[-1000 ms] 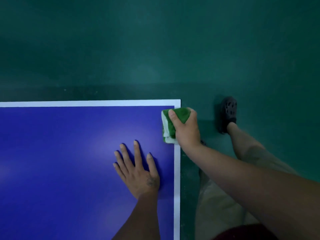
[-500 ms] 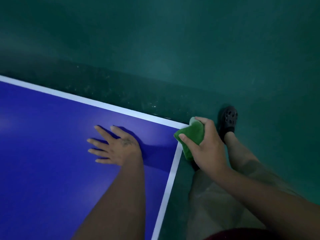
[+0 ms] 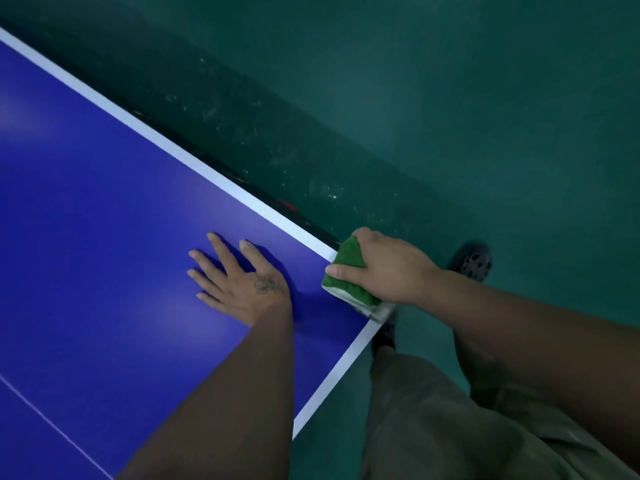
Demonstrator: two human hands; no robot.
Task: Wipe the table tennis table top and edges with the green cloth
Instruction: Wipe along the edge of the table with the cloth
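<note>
The blue table tennis table (image 3: 104,220) with white border lines fills the left of the view, its corner pointing right. My right hand (image 3: 388,268) grips the folded green cloth (image 3: 346,277), which has a white underside, and holds it over the table's corner, wrapped onto the edge. My left hand (image 3: 239,278) rests flat on the blue top just left of the corner, fingers spread and straight.
The dark green floor (image 3: 450,116) surrounds the table. My legs in khaki trousers (image 3: 433,410) stand right of the side edge, with a black perforated shoe (image 3: 472,261) on the floor beyond my right wrist. A thin white centre line (image 3: 52,424) crosses the table at lower left.
The view has swung left, so the table corner now points right. My right hand has carried the cloth along the side edge to the corner. My left hand stays flat on the top.
</note>
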